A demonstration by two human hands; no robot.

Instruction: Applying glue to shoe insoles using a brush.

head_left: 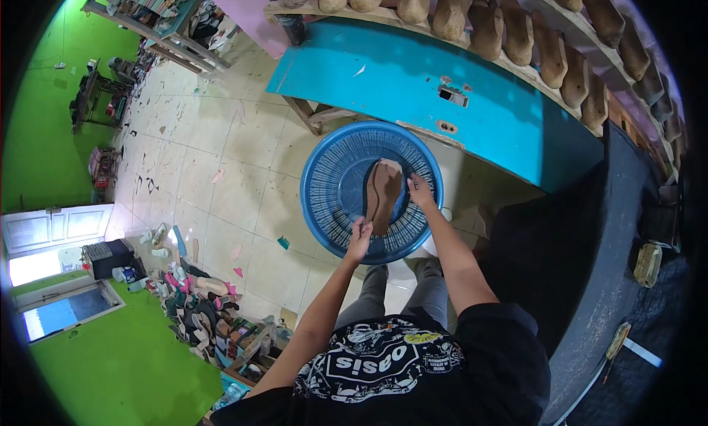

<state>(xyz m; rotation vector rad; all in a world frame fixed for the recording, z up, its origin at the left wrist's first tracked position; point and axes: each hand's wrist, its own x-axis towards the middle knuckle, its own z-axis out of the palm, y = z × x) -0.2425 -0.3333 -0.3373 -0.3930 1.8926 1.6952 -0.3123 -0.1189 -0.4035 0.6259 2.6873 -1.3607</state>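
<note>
A large round blue plastic basket (316, 223) stands on the floor in front of my legs. Over its opening is a brown shoe sole (383, 194) with a dark edge along its left side and a paler far end. My left hand (359, 239) pinches the sole near its closer end, fingers closed. To the right of the sole, above the basket's slotted wall, is my right hand (422, 194). Its fingers are slightly bent and apart, and nothing shows in them. Whether a fingertip touches the sole's edge is too small to tell.
Beyond the basket is a blue table (369, 64) with holes in its top. Wooden shoe lasts (487, 28) line shelves above it. A black surface (546, 241) stands at my right. Piled soles and shoe parts (199, 300) lie at left; scraps litter the tiles.
</note>
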